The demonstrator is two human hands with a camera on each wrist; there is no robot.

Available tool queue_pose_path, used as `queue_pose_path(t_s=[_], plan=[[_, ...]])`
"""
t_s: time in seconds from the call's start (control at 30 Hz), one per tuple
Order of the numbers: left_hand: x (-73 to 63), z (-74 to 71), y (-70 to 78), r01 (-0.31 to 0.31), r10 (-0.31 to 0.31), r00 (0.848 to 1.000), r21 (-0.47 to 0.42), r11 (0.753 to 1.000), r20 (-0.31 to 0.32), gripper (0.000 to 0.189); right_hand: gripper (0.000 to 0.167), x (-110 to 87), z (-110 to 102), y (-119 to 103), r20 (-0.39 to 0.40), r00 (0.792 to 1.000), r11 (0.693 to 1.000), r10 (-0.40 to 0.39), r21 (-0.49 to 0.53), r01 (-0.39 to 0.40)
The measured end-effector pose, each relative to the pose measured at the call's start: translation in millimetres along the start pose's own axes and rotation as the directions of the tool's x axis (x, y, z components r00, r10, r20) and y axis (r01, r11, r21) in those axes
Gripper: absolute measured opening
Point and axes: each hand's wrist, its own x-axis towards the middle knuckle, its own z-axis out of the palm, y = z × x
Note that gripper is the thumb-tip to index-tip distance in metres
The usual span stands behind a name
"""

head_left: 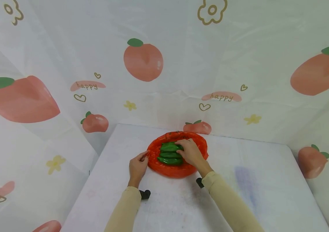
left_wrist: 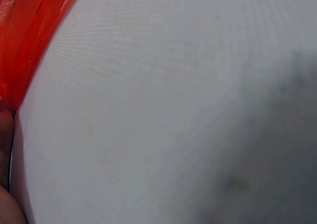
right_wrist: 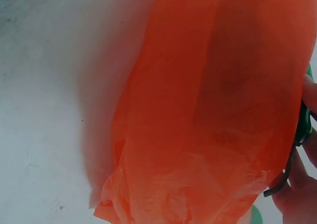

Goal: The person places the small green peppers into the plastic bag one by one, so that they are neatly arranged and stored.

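A red plastic bag lies spread on the table with its edge rolled into a ring. Several long green chili peppers lie side by side in its middle. My left hand pinches the bag's left rim between thumb and fingers. From the right, my right hand reaches over the rim and grips a green chili pepper at the stem end. That pepper's dark curved stem shows between the fingers in the right wrist view, where red plastic covers most of the picture.
The white table runs up to a cloth backdrop printed with peaches and hearts. A faint purple stain marks the tabletop on the right. Dark wrist mounts show by both cream sleeves.
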Motion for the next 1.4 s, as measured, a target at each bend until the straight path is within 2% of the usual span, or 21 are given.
queue_pose_path(t_s=[0.43, 0.7, 1.03, 1.13, 1.23, 1.3, 1.4], plan=[[2.1, 3.8, 0.9, -0.007, 0.007, 1.000, -0.012, 1.000, 0.011, 0.031, 0.048, -2.2, -0.9, 6.8, -0.008, 0.999, 0.998, -0.042, -0.038, 0.042], [6.6, 2.6, 1.5, 0.002, -0.002, 1.000, -0.023, 1.000, 0.025, 0.031, 0.051, -3.1, -4.0, 5.7, 0.000, 1.000, 0.999, 0.011, -0.032, -0.011], [12.1, -4.2, -8.9, 0.003, -0.003, 0.999, -0.001, 1.000, 0.035, 0.029, 0.046, -7.6, -10.0, 8.8, -0.095, 0.995, 0.999, 0.039, -0.005, -0.039], [10.8, -6.3, -7.4, -0.006, 0.006, 0.999, 0.006, 1.000, 0.042, 0.030, 0.044, -10.0, -12.2, 12.9, -0.123, 0.992, 1.000, 0.021, -0.008, -0.022], [12.7, -8.7, -2.4, -0.041, 0.040, 0.998, 0.024, 0.999, 0.051, 0.033, 0.044, -10.5, -17.2, 15.5, -0.130, 0.991, 0.999, 0.029, -0.016, -0.031], [15.8, -10.4, 1.8, -0.063, 0.060, 0.997, 0.050, 0.997, 0.051, 0.035, 0.045, -9.7, -20.6, 16.7, -0.125, 0.991, 0.998, 0.043, -0.032, -0.047], [19.4, -14.5, 11.5, -0.063, 0.060, 0.997, 0.101, 0.993, 0.039, 0.037, 0.047, -8.4, -25.5, 17.7, -0.114, 0.992, 0.997, 0.057, -0.039, -0.061]])
